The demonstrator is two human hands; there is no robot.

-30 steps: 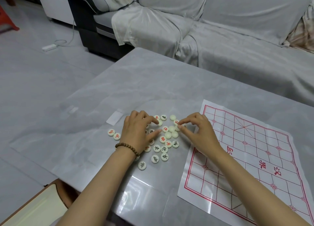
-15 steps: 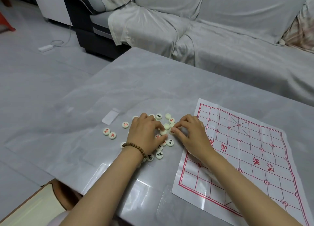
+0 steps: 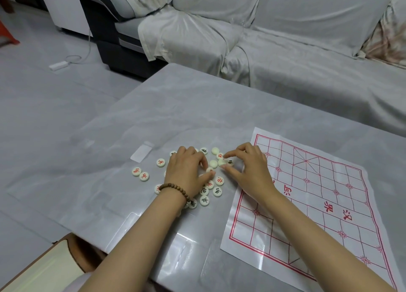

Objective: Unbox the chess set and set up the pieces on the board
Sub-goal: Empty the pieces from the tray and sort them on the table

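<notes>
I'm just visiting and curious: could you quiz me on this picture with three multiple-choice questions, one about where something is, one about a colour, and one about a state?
1. Where do the round cream chess pieces lie?
A. Inside a box
B. On the grey marble-look table, left of the white paper board
C. On the board

2. What colour is the board's printed grid?
A. Black
B. Green
C. Red

3. How far is the board set up?
A. No pieces on it yet
B. Half filled
C. Fully filled

Answers:
1 B, the pieces lie scattered on the table beside the board's left edge.
2 C, its lines and characters are red.
3 A, the whole grid shows bare.
</notes>
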